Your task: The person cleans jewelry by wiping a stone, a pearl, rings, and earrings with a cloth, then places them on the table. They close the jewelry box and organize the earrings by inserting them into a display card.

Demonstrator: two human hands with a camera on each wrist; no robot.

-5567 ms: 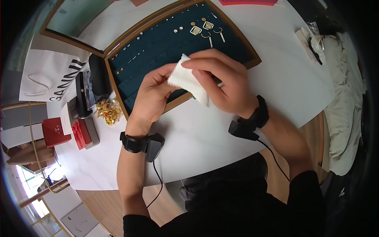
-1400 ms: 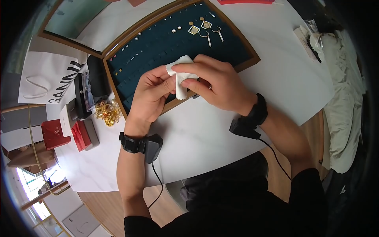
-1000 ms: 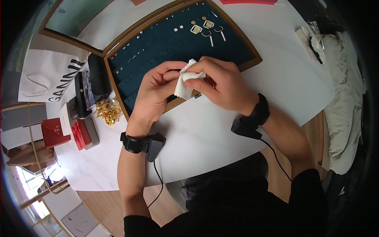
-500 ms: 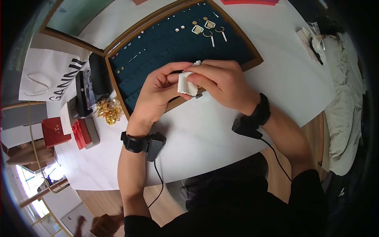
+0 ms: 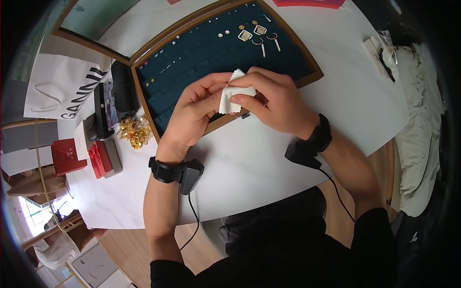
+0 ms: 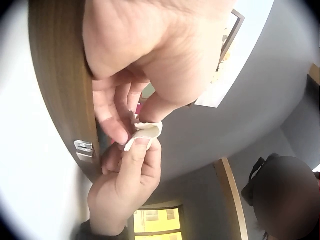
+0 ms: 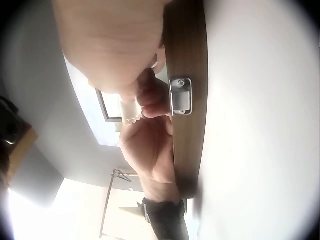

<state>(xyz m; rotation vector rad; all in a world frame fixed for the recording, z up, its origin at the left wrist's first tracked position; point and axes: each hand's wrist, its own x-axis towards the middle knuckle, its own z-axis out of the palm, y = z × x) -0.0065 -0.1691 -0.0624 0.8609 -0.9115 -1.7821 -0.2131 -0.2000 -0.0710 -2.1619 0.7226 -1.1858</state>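
A small white cloth [image 5: 233,98] with pinked edges is bunched between both hands, over the front edge of a wooden jewelry box [image 5: 309,78]. My right hand [image 5: 278,103] pinches it between thumb and curled fingers, one corner poking up above. From the other side, my left hand [image 5: 194,108] grips at the cloth, thumb against its fold; anything inside is hidden. The left wrist view shows the cloth [image 6: 145,134] where the fingertips of both hands meet. Dark teal lining [image 5: 206,55] in the box carries diamond-shaped earrings [image 5: 245,35], hoops with bars [image 5: 263,48] and star studs [image 5: 150,82].
The box's glass lid [image 5: 86,21] stands raised at back left. Left of the box are a white paper bag [image 5: 60,89], a black case [image 5: 124,86], gold trinkets [image 5: 134,132] and red boxes [image 5: 68,156]. A metal latch [image 7: 181,96] sits on the box front.
The cloth, hanging as a folded flap half a second ago, is turned so that a corner rises above the fingers. The hands stay together. A blurred figure at lower left has shifted.
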